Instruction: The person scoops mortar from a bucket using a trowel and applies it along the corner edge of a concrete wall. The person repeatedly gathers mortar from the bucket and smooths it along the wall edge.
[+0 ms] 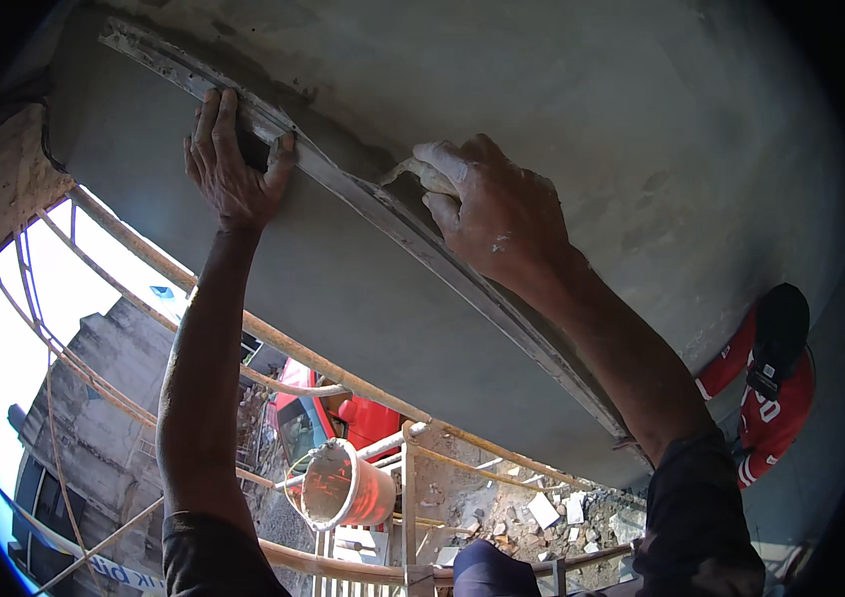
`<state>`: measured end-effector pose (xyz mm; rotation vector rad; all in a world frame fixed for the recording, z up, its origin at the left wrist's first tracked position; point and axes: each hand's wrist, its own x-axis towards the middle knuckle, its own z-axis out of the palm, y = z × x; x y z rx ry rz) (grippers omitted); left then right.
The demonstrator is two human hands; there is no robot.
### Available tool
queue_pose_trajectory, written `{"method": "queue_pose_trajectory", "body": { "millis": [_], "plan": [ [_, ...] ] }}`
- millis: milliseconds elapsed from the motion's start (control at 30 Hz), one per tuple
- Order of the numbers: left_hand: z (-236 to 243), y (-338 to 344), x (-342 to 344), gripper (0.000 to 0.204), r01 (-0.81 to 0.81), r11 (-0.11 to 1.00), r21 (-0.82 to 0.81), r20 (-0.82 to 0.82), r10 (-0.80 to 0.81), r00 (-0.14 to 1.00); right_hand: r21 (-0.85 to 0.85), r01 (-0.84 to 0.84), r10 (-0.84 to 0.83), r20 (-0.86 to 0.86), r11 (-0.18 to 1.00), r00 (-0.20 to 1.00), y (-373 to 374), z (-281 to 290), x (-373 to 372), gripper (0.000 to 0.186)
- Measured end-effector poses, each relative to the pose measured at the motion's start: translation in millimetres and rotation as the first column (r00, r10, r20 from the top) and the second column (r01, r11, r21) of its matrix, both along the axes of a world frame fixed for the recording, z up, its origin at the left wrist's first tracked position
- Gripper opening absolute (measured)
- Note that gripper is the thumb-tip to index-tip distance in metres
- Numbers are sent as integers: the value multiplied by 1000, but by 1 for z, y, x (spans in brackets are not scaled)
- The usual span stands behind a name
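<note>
A long, mortar-smeared straightedge (422, 244) runs diagonally across grey plaster (363, 338), from the upper left to the lower right. My left hand (233, 174) holds it near its upper end, fingertips and thumb pressed on the bar. My right hand (497, 204) is closed around the pale handle of a trowel (393, 173), just above the bar's middle. The trowel's thin bent neck shows; its blade appears to lie along the straightedge's upper edge, seen only edge-on. Darker, wetter-looking plaster borders that edge.
A mortar-stained bucket (348, 485) stands below, beside rusty scaffold pipes (328, 370). Beneath are a red vehicle (373, 423) and rubble (542, 512). A co-worker (776, 388) in a red top and dark cap is at the right. A grey building (109, 398) stands lower left.
</note>
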<state>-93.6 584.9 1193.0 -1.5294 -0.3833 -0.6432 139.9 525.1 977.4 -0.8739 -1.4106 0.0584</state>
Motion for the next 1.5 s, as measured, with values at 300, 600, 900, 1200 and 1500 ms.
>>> {"method": "queue_pose_trajectory", "body": {
  "millis": [300,600,900,1200,1500],
  "plan": [
    [2,4,-4,90,51,996,-70,33,-49,998,156,-102,111,-46,983,993,-15,-12,21,34],
    [-3,-2,0,83,0,1000,-4,41,1,999,-1,-29,29,15,1000,999,3,92,44,36],
    [-3,-4,0,83,-20,1000,-9,45,21,999,126,72,-94,179,989,979,-4,111,28,27],
    [0,2,-1,87,44,998,-49,37,-42,998,-87,14,2,183,996,983,-21,9,26,37],
    [-2,-3,3,81,-10,1000,9,25,10,1000,-41,-69,70,41,997,997,-39,-40,27,39]
  ]
}}
